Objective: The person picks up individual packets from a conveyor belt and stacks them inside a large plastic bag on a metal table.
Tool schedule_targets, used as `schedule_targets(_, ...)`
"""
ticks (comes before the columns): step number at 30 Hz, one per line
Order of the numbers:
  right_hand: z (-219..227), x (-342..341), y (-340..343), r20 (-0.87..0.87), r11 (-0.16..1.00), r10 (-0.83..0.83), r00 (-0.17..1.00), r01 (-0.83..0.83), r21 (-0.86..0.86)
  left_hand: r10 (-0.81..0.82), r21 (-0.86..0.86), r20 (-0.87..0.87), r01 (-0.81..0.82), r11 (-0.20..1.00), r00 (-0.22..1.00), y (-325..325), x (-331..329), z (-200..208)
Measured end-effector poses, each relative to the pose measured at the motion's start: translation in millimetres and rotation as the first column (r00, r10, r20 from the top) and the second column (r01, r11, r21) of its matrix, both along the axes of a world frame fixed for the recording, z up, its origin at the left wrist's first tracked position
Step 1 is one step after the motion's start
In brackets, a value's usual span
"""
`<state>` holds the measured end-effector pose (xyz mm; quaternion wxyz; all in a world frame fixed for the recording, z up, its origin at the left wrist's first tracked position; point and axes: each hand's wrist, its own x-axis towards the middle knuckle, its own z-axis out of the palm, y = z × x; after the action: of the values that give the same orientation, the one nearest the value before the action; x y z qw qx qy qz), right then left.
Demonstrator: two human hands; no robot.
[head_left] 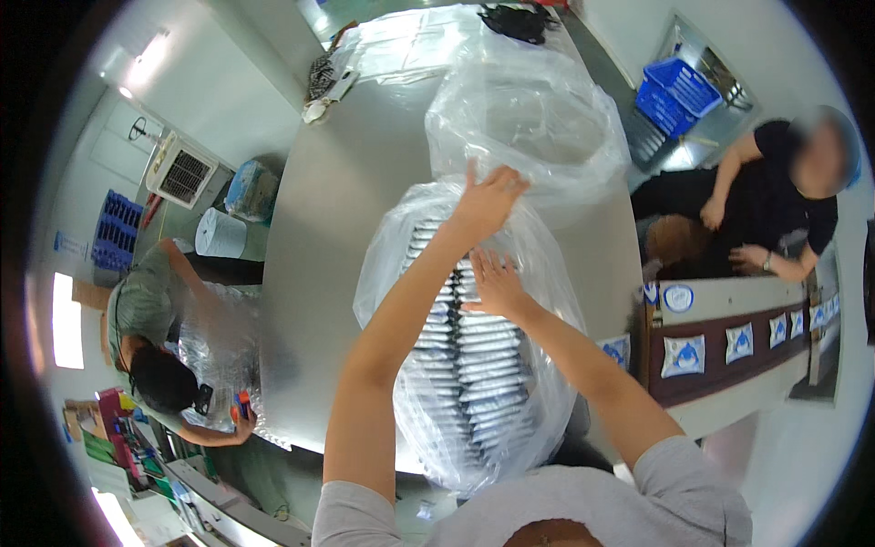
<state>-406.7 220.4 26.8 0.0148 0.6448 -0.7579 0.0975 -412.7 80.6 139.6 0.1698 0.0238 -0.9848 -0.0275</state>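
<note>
A large clear plastic bag (378, 246) lies on the grey table in front of me. Inside it, silver packets (488, 369) stand packed on edge in two long rows. My right hand (497, 284) rests with fingers spread over the far part of the right row. Beyond it, my left hand (490, 202) is over the far end of the bag, fingers apart and nothing visible in its grasp. My left forearm crosses over part of the left row and hides some packets. A second clear plastic bag (465, 118), loose and crumpled, lies just past my left hand.
The grey table (314, 237) has clear sheeting (392, 46) and a black bundle (515, 23) at its far end. At left, a person (150, 310) bends over clear plastic. At right, another person (775, 191) sits beside a conveyor (715, 365) carrying several white-and-blue packets.
</note>
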Motion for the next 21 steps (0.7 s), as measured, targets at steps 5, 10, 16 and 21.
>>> schedule_targets(5, 100.1, 31.7, 105.7, 0.389, 0.921, 0.185, 0.902, -0.021, -0.389, 0.176, 0.382, -0.303, -0.05, 0.923, 0.937, 85.1, 111.4, 36.8)
schedule_targets(10, 79.1, 44.5, 269.2, 0.522, 0.955, -0.007, 0.853, 0.16, -0.25, 0.192, 0.81, -0.162, 0.019, 0.587, 0.968, 258.1, 156.7, 11.2)
schedule_targets(16, 55.4, -22.9, 388.3, 0.426, 0.984, -0.162, 0.89, 0.175, 0.009, -0.088, 0.967, 0.075, -0.051, 0.249, 0.993, 386.7, 140.1, -16.1)
schedule_targets(21, 60.5, -183.2, 468.0, 0.276, 0.888, -0.46, 0.844, 0.427, 0.173, -0.259, 0.931, 0.274, -0.188, 0.311, 0.926, 407.3, 130.1, -47.0)
